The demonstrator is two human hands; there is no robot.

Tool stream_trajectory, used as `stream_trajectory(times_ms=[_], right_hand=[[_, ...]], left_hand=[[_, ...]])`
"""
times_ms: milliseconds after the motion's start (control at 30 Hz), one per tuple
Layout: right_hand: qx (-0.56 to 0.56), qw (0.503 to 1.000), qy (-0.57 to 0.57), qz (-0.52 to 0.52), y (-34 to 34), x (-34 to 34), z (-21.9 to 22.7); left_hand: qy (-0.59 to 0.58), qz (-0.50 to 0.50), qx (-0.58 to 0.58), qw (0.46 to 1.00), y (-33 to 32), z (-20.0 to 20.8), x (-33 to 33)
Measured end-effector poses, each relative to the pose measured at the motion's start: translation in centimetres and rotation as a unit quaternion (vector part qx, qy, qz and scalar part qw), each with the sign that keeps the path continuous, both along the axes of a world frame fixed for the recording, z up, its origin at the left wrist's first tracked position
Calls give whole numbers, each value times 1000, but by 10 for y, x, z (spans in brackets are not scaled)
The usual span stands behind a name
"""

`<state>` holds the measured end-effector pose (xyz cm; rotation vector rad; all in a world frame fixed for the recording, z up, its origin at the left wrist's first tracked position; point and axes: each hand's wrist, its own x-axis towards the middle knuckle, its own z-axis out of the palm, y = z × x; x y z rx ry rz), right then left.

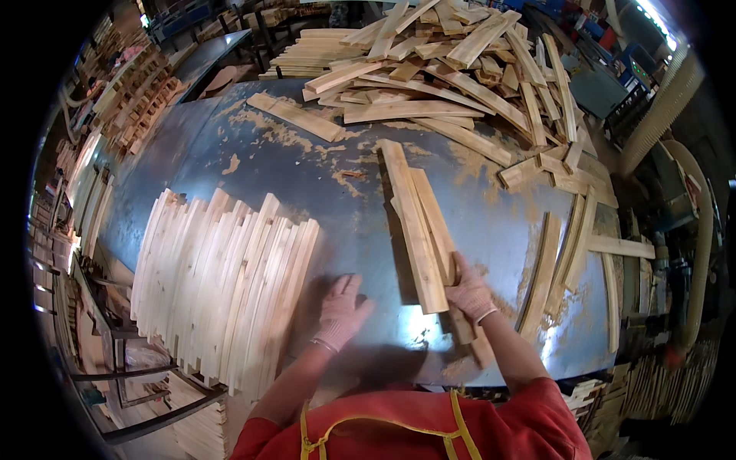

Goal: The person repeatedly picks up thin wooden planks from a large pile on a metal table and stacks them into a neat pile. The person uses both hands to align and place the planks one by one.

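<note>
Both my hands wear pale pinkish work gloves over a dark metal-topped table. My right hand (471, 291) is closed around a few wooden boards (415, 230), which overlap at slight angles and point away from me. Part of my fingers is hidden behind the boards. My left hand (343, 308) holds nothing; its fingers are stretched forward and the thumb stands apart. It is just right of a row of pale boards (222, 284) packed side by side at the table's left.
A large jumbled heap of boards (460, 77) covers the table's far side. One loose board (296, 116) lies at the far left among sawdust. Several more boards (540, 268) lie at the right. Ribbed hoses (663, 115) hang beyond the right edge. Stacked wood (138, 100) stands far left.
</note>
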<state>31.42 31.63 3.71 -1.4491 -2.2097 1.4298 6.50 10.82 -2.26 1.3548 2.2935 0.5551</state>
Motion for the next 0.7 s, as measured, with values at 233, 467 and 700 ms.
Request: stream_trajectory(times_ms=[233, 467, 700], right_hand=[[19, 996, -62, -66, -154, -79, -42], [-86, 983, 67, -145, -150, -75, -20], [-170, 966, -55, 185, -222, -111, -23]], left_hand=[[-243, 78, -30, 966, 9, 31, -7], [-165, 123, 24, 978, -136, 43, -30], [-81, 103, -137, 982, -138, 58, -13]])
